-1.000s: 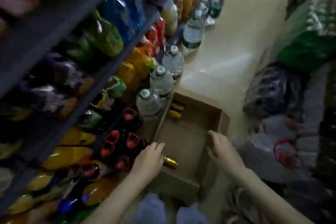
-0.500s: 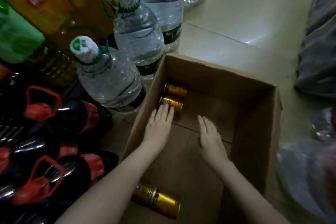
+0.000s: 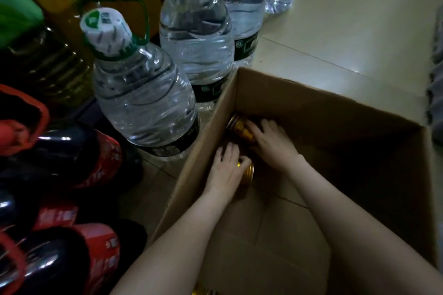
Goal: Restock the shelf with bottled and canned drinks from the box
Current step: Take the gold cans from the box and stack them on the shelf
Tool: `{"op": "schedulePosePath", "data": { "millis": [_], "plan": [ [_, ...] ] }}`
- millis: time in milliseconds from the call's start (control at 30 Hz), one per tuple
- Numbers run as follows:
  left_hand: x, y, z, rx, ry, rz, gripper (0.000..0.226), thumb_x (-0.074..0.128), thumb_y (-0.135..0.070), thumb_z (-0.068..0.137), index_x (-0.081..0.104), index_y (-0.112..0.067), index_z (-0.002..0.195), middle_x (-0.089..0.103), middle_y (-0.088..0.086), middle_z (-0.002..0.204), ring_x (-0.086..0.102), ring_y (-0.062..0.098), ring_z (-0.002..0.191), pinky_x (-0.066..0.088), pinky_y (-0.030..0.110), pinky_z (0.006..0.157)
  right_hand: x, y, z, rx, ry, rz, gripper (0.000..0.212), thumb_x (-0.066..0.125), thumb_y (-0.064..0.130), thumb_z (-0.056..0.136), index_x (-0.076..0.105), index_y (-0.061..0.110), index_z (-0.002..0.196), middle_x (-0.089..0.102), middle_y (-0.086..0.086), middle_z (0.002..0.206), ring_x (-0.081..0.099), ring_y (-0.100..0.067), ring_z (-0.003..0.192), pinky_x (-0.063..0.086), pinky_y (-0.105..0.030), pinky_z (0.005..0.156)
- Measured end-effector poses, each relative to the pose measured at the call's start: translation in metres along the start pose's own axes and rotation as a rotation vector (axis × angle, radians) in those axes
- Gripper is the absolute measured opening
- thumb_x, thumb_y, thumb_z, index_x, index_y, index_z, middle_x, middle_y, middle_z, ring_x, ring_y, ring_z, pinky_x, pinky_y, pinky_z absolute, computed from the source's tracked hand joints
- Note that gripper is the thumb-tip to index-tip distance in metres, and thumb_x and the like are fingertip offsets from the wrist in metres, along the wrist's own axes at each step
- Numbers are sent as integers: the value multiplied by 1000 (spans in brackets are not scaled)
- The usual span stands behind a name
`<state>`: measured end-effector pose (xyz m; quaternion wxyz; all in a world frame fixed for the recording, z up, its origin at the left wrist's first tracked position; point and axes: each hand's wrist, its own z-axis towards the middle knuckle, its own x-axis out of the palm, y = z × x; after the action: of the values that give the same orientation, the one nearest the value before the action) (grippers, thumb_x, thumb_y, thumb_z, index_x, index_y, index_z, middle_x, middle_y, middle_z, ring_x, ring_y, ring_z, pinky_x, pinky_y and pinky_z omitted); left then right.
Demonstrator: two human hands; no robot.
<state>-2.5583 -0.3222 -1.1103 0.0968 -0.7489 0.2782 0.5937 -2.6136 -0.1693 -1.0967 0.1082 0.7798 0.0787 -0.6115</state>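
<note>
Both hands reach into the cardboard box [image 3: 311,108]. The left hand [image 3: 226,171] has its fingers curled round a gold can [image 3: 248,173] lying on its side. Just beyond it, the right hand [image 3: 273,142] grips a second gold can [image 3: 239,127] against the box wall. Left of the left hand, outside the box, stand big water bottles [image 3: 143,103], with dark soda bottles [image 3: 72,158] farther left.

My feed is dim overall. Light falls from beyond the left hand [image 3: 227,171] and right hand [image 3: 274,145], where the pale floor [image 3: 347,19] glares softly. To the right of both, the cardboard box [image 3: 383,163] wall drops into deep shadow. Left of them, I see water bottles [image 3: 143,98] sparkle and dark soda bottles [image 3: 64,151] carry streaked highlights. Frame edges bend and smear.
</note>
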Motion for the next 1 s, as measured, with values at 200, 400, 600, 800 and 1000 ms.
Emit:
{"op": "schedulePosePath", "data": {
  "millis": [200, 400, 600, 800, 1000],
  "plan": [
    [5, -13, -33, -29, 124, -57, 45, 36, -17, 80, 70, -17, 109, 69, 15, 94, 67, 29, 88, 51, 40, 87, 23, 15, 7, 100, 93, 269, 83, 63, 28, 89, 8, 26, 152, 15, -20, 151, 21, -38, 138, 36, -47, 106],
    [-16, -5, -58, -173, 259, -209, 66, 57, -16, 91, 21, -2, 144, 42, 24, 138, 43, 38, 125, 34, 44, 105, 2, 16, -23, 14, -72, 261, 73, 65, 11, 85, 28, 24, 146, 24, -19, 143, 26, -37, 128, 44, -43, 94],
    [-124, 11, -108, -467, 290, -944, 79, 74, -34, 77, 30, -14, 140, 50, 11, 129, 51, 30, 117, 44, 37, 92, -100, 31, -127, 225, -218, 568, 59, 73, 17, 77, 47, 18, 130, 36, -12, 125, 31, -25, 117, 40, -31, 93],
    [-257, 57, -184, -706, 265, -1381, 75, 82, -45, 67, 48, -17, 128, 58, 1, 117, 56, 20, 105, 44, 30, 86, -252, 62, -237, 497, -104, 1007, 62, 83, 23, 65, 44, 37, 111, 43, 10, 112, 45, -16, 114, 49, -35, 93],
    [-436, 127, -302, -612, 185, -1501, 49, 84, -41, 65, 55, -29, 102, 63, -9, 97, 60, 11, 93, 47, 29, 82, -467, 125, -305, 311, 45, 1265, 56, 82, 13, 70, 54, 31, 114, 51, 13, 110, 57, -9, 101, 56, -34, 83]
  ]
}}
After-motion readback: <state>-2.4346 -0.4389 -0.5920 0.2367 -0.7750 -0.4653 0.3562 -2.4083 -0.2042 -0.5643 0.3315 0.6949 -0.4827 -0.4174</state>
